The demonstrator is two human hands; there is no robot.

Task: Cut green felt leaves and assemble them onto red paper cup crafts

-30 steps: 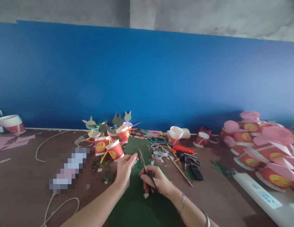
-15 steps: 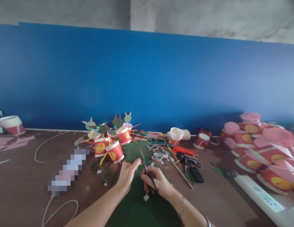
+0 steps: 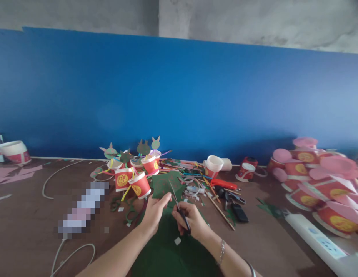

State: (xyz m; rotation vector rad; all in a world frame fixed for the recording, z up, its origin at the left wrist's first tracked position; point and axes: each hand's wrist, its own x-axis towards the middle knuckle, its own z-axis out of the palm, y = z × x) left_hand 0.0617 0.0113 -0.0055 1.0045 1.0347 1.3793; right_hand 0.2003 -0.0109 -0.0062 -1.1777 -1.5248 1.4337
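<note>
Between thumb and fingers, my left hand [image 3: 154, 211] pinches a small sheet of dark green paper [image 3: 163, 184] by its near edge. Black-handled scissors [image 3: 183, 219] are in my right hand [image 3: 193, 221], their blades pointing up and away across the sheet's right part. How far the blades stand apart is hard to make out. Below both hands lies a larger dark green sheet [image 3: 173, 257], with a small white scrap [image 3: 178, 241] on it.
Red paper cups [image 3: 140, 185] with animal heads stand behind my left hand. Sticks [image 3: 220, 211], keys [image 3: 239, 212] and a red tool [image 3: 223, 184] lie to the right. Farther right are a white power strip [image 3: 314, 234] and stacked red cups with pink paper [image 3: 307, 200].
The green sheet and the scissors have shifted very slightly to the left. Both hands keep their hold, and everything else stays in place.
</note>
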